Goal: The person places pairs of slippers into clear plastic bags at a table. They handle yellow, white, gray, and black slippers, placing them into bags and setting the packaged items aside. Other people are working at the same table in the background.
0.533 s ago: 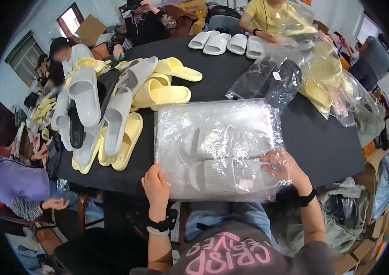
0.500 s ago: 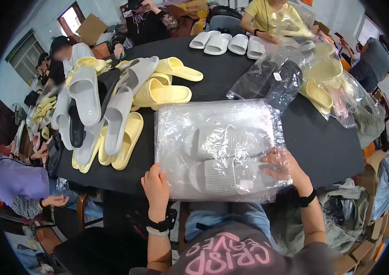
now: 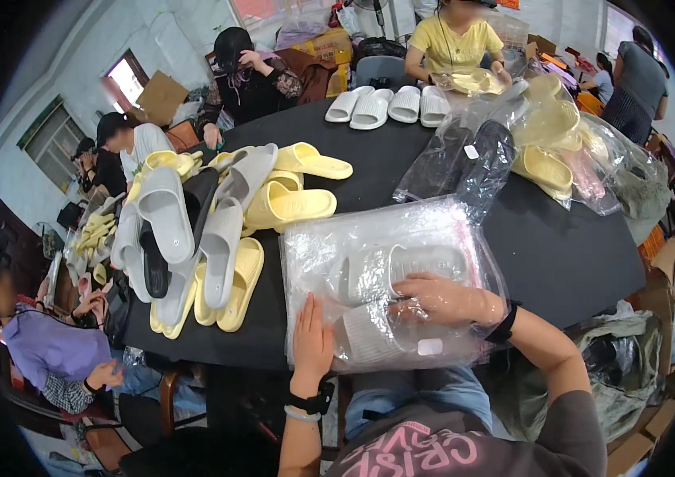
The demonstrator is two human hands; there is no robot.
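Observation:
A clear plastic bag [image 3: 317, 238] lies flat in front of me, atop what looks like a stack of similar bags. Inside is a pair of light grey ribbed slippers, one upper slipper [image 3: 373, 270] and one lower slipper [image 3: 369, 332], with toes to the left. My left hand [image 3: 313, 338] rests on the bag's lower left part, fingers straight. From the right edge my right hand [image 3: 445, 302] reaches in, apparently under the film, its fingers stretched across the slippers. A small white label [image 3: 430, 347] shows beside the lower slipper.
Grey, yellow and black slippers are heaped in a pile [image 3: 194, 230] at left on the black table [image 3: 369, 171]. Several white slippers [image 3: 371, 109] line the far edge. Bagged black slippers [image 3: 490, 155] and yellow slippers [image 3: 544, 171] lie at far right. Other people sit around.
My right hand has slid left over the slippers, from their heel end toward the middle. My left hand has moved from the bag's left edge onto the bag. The view has shifted slightly.

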